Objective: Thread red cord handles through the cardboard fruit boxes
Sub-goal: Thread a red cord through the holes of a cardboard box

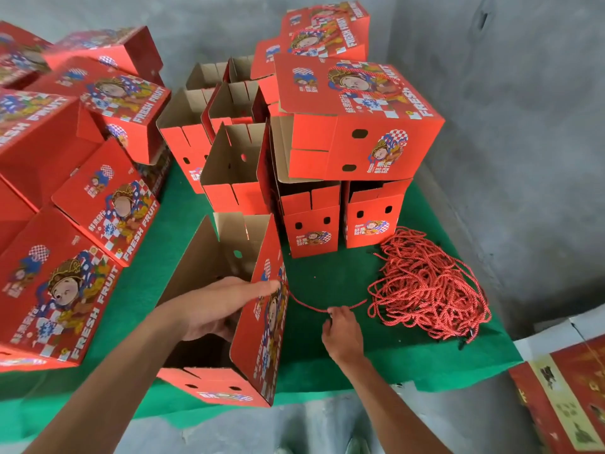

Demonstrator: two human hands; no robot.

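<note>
An open red cardboard fruit box (262, 335) stands on the green mat in front of me, its brown inside facing up. My left hand (216, 306) reaches into the box, with the fingers stretched over its right wall near the top edge. A single red cord (307, 306) runs from that wall across the mat. My right hand (342, 329) pinches this cord to the right of the box. The cord's far end lies toward a big tangled pile of red cords (429, 283) on the mat's right side.
Several open boxes (311, 221) stand behind the near one, with a closed box (357, 119) lying on top. Printed closed boxes (65, 224) are heaped at the left. The green mat (343, 273) ends near a grey wall at right. Another carton (569, 388) sits at lower right.
</note>
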